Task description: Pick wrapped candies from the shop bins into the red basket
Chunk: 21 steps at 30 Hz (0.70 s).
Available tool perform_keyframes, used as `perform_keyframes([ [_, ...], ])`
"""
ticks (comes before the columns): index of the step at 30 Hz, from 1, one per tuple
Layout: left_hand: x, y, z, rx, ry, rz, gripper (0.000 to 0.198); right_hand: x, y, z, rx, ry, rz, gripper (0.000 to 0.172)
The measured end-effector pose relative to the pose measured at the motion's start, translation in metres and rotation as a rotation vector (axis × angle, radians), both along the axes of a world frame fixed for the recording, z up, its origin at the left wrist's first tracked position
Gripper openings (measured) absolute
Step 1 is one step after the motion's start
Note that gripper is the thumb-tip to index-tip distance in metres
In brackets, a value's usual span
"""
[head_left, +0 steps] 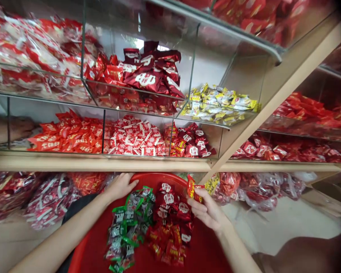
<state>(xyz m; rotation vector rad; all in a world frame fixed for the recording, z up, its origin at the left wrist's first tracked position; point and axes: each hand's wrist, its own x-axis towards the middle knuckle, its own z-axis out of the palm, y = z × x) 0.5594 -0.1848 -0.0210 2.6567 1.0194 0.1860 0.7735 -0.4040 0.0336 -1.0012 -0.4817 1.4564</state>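
Note:
My left hand grips the rim of a red plastic basket. My right hand is raised over the basket, pinching a small red-and-yellow packet between thumb and fingers. Inside the basket lie a heap of green-and-silver wrapped packets, dark red packets and a few red-and-yellow packets. The basket's floor shows red below them, and its near part runs out of view.
Glass-fronted wooden shelves hold bins of red, maroon and yellow packets straight ahead. A person's hand shows behind the glass at left. Large plastic bags of packets stand below the shelf on both sides, and a dark arm enters at lower right.

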Motion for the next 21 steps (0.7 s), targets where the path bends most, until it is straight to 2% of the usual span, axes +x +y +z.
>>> perform_keyframes([
  [3,0.001,-0.001,0.002,-0.001,0.028,-0.008,0.042,-0.011,-0.008,-0.012,-0.038,0.053,0.045,0.024],
  [6,0.001,-0.002,0.004,-0.004,0.044,-0.004,0.042,-0.015,-0.007,-0.013,-0.007,0.077,0.024,0.023],
  [8,0.001,-0.002,0.005,-0.013,0.049,0.001,0.042,-0.019,-0.005,-0.013,-0.008,0.050,0.025,0.025],
  [10,0.001,-0.002,0.005,-0.013,0.052,0.005,0.042,-0.026,-0.005,-0.015,-0.076,-0.044,0.083,0.027],
  [13,0.001,-0.001,0.003,0.003,0.045,0.003,0.042,-0.039,-0.010,-0.029,-0.215,-0.401,0.218,0.029],
  [18,0.000,0.001,0.000,-0.005,0.029,-0.002,0.042,-0.048,-0.026,-0.058,-0.230,-1.407,0.421,0.022],
  [21,0.000,0.000,0.000,-0.030,0.022,0.014,0.040,-0.052,-0.026,-0.060,-0.273,-1.735,0.598,0.030],
])
